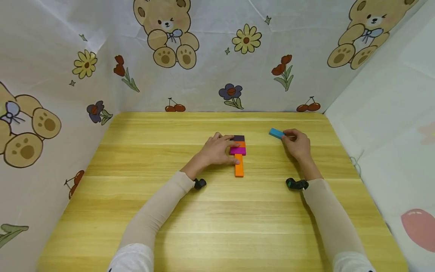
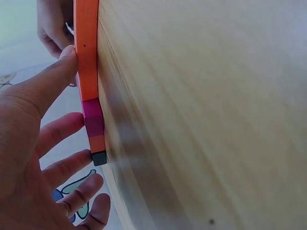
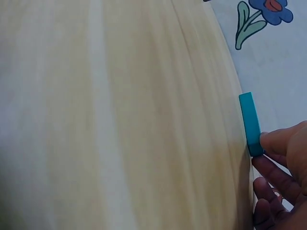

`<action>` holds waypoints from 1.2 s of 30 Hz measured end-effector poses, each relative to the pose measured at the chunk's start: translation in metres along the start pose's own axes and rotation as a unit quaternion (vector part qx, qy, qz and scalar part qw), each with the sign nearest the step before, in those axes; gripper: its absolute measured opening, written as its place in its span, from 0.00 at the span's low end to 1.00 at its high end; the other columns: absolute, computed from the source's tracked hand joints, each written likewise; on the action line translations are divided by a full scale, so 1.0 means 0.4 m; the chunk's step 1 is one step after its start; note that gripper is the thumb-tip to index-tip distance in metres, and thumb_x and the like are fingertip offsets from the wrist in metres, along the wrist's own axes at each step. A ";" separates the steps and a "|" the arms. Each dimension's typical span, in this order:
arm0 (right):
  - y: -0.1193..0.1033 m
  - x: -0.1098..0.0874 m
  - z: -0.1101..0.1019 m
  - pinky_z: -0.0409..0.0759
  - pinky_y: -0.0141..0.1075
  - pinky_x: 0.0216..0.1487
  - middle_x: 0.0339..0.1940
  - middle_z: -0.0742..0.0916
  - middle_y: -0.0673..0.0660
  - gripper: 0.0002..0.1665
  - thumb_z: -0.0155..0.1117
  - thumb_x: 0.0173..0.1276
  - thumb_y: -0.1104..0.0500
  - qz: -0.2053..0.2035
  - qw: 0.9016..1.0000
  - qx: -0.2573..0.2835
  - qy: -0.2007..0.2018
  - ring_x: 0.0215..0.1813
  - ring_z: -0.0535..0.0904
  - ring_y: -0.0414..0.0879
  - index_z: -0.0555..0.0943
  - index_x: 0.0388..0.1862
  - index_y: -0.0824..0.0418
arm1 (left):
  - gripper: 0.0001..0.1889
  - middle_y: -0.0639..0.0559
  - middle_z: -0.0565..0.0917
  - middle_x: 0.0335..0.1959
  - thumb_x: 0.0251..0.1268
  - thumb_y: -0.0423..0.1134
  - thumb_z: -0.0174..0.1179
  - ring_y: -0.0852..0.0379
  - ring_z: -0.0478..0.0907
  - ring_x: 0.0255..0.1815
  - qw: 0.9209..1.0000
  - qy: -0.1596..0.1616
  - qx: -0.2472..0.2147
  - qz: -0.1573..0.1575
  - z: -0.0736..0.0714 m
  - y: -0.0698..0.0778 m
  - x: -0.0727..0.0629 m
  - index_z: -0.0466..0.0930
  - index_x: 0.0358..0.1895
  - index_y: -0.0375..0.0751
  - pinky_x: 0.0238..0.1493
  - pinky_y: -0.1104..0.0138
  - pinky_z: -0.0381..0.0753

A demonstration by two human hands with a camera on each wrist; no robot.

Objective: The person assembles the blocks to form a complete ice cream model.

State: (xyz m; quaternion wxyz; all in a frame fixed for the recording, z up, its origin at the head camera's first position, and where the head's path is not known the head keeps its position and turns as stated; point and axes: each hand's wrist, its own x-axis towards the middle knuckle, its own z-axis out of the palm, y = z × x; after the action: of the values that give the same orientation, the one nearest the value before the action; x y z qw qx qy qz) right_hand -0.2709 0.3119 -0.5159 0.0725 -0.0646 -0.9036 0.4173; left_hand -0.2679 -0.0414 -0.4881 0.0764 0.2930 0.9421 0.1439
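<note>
Four flat blocks lie together mid-table in the head view. A dark block (image 1: 239, 138) is at the back, then an orange block (image 1: 242, 144) and a magenta block (image 1: 238, 151) crosswise. A second orange block (image 1: 239, 170) points lengthwise toward the person, its far end against the magenta one. My left hand (image 1: 217, 150) reaches over them from the left, thumb on the lengthwise orange block and extended fingers touching the others. To the right, my right hand (image 1: 300, 145) pinches the near end of a blue block (image 1: 276, 133), which lies slanted; its thumb (image 3: 273, 141) presses the side.
The wooden table (image 1: 224, 219) ends at the back against a white cloth (image 1: 204, 83) printed with bears and flowers. Similar cloth stands along the left and right sides. A small black camera (image 1: 297, 184) is strapped on the right wrist, another (image 1: 200, 184) on the left.
</note>
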 end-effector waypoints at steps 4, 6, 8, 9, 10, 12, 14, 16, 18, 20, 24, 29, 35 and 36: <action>0.000 0.006 0.003 0.80 0.54 0.63 0.67 0.86 0.67 0.23 0.60 0.84 0.51 -0.001 1.000 -0.008 0.000 0.62 0.83 0.65 0.82 0.70 0.61 | 0.40 0.55 0.66 0.86 0.60 0.74 0.70 0.48 0.67 0.66 1.000 -0.003 -0.003 0.000 -0.002 0.003 0.000 0.78 0.75 0.66 0.60 0.55 0.70; -0.002 0.010 0.005 0.79 0.50 0.60 0.67 0.86 0.67 0.23 0.59 0.85 0.50 -0.002 1.000 -0.014 -0.002 0.61 0.83 0.63 0.82 0.70 0.61 | 0.40 0.55 0.66 0.86 0.60 0.74 0.70 0.48 0.67 0.65 1.000 -0.002 -0.005 0.001 -0.003 0.003 0.000 0.78 0.75 0.66 0.60 0.55 0.70; -0.005 0.014 0.008 0.78 0.46 0.58 0.66 0.86 0.67 0.23 0.59 0.85 0.50 -0.002 1.000 -0.016 -0.003 0.60 0.83 0.62 0.82 0.70 0.60 | 0.40 0.55 0.66 0.86 0.60 0.74 0.70 0.48 0.67 0.65 1.000 -0.001 -0.006 0.001 -0.002 0.002 0.000 0.78 0.75 0.66 0.59 0.55 0.70; -0.006 0.016 0.010 0.77 0.44 0.57 0.67 0.86 0.67 0.23 0.59 0.85 0.50 -0.002 1.000 -0.016 -0.004 0.60 0.83 0.62 0.82 0.70 0.60 | 0.40 0.55 0.66 0.86 0.60 0.74 0.71 0.48 0.67 0.65 1.000 -0.001 -0.006 0.001 -0.002 0.001 0.000 0.78 0.75 0.66 0.59 0.55 0.70; -0.008 0.018 0.011 0.77 0.43 0.56 0.66 0.86 0.66 0.23 0.59 0.85 0.50 -0.003 1.000 -0.016 -0.005 0.59 0.83 0.61 0.82 0.70 0.60 | 0.40 0.55 0.66 0.86 0.60 0.74 0.71 0.48 0.67 0.65 1.000 0.000 -0.006 0.000 -0.001 0.001 0.000 0.78 0.75 0.66 0.60 0.55 0.70; -0.011 0.024 0.013 0.76 0.41 0.55 0.66 0.87 0.66 0.23 0.59 0.85 0.50 -0.005 1.000 -0.015 -0.005 0.59 0.83 0.60 0.83 0.70 0.60 | 0.40 0.54 0.67 0.86 0.59 0.74 0.71 0.48 0.67 0.66 1.000 0.001 -0.005 0.001 0.000 0.000 0.001 0.79 0.75 0.66 0.60 0.56 0.70; -0.010 0.028 0.014 0.76 0.40 0.54 0.66 0.87 0.66 0.23 0.60 0.85 0.50 -0.008 1.000 -0.014 -0.005 0.57 0.82 0.58 0.83 0.69 0.60 | 0.41 0.54 0.67 0.86 0.59 0.75 0.70 0.48 0.67 0.66 1.000 -0.001 -0.003 0.001 0.000 0.000 0.002 0.78 0.75 0.66 0.60 0.56 0.70; -0.010 0.032 0.016 0.75 0.39 0.53 0.65 0.87 0.66 0.23 0.60 0.85 0.50 -0.010 1.000 -0.012 -0.006 0.56 0.81 0.56 0.84 0.69 0.59 | 0.41 0.54 0.67 0.86 0.59 0.75 0.70 0.48 0.67 0.66 1.000 -0.001 -0.002 0.001 -0.001 0.000 0.003 0.78 0.75 0.66 0.60 0.56 0.70; -0.009 0.036 0.017 0.74 0.39 0.53 0.66 0.87 0.66 0.23 0.60 0.85 0.50 -0.014 1.000 -0.011 -0.010 0.56 0.80 0.56 0.84 0.69 0.59 | 0.41 0.54 0.67 0.86 0.59 0.75 0.70 0.48 0.67 0.66 1.000 -0.003 -0.001 0.000 -0.001 0.000 0.004 0.78 0.75 0.66 0.59 0.57 0.70; -0.009 0.041 0.020 0.74 0.39 0.53 0.66 0.86 0.66 0.23 0.60 0.85 0.50 -0.018 1.000 -0.011 -0.014 0.56 0.79 0.56 0.84 0.69 0.59 | 0.41 0.54 0.67 0.86 0.59 0.75 0.70 0.48 0.67 0.66 1.000 -0.002 -0.001 -0.001 -0.001 0.000 0.003 0.78 0.75 0.66 0.58 0.57 0.70; -0.016 0.055 0.029 0.75 0.41 0.55 0.69 0.86 0.66 0.23 0.59 0.85 0.50 -0.024 0.999 -0.013 -0.027 0.58 0.80 0.59 0.83 0.71 0.59 | 0.40 0.54 0.67 0.86 0.59 0.74 0.71 0.48 0.67 0.65 1.000 -0.003 -0.007 -0.002 -0.001 -0.003 0.001 0.79 0.75 0.66 0.57 0.57 0.70; -0.030 0.080 0.047 0.77 0.53 0.64 0.72 0.84 0.66 0.24 0.58 0.86 0.50 -0.021 0.999 -0.007 -0.041 0.64 0.79 0.63 0.81 0.73 0.59 | 0.41 0.55 0.65 0.87 0.60 0.74 0.71 0.48 0.67 0.65 1.000 -0.006 -0.011 -0.007 -0.002 -0.005 -0.002 0.78 0.76 0.66 0.57 0.58 0.69; -0.039 0.100 0.073 0.77 0.55 0.68 0.73 0.84 0.65 0.24 0.58 0.86 0.51 -0.023 0.999 -0.002 -0.032 0.65 0.80 0.62 0.82 0.73 0.58 | 0.40 0.55 0.65 0.87 0.60 0.73 0.71 0.50 0.67 0.63 1.000 -0.003 -0.016 -0.006 -0.003 -0.004 -0.001 0.78 0.75 0.67 0.57 0.58 0.69; -0.041 0.102 0.078 0.77 0.54 0.66 0.72 0.84 0.65 0.23 0.58 0.86 0.51 -0.024 0.999 -0.001 -0.028 0.64 0.80 0.62 0.82 0.73 0.58 | 0.39 0.55 0.65 0.87 0.61 0.73 0.71 0.50 0.67 0.63 1.000 -0.004 -0.017 -0.006 -0.003 -0.004 -0.002 0.78 0.75 0.67 0.58 0.58 0.70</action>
State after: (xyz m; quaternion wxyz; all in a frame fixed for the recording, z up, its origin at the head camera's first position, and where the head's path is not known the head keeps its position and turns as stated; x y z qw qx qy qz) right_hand -0.3176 0.2855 -0.5203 0.0567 -0.0311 -0.9071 0.4159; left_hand -0.2684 -0.0434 -0.4874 0.0856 0.2868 0.9410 0.1580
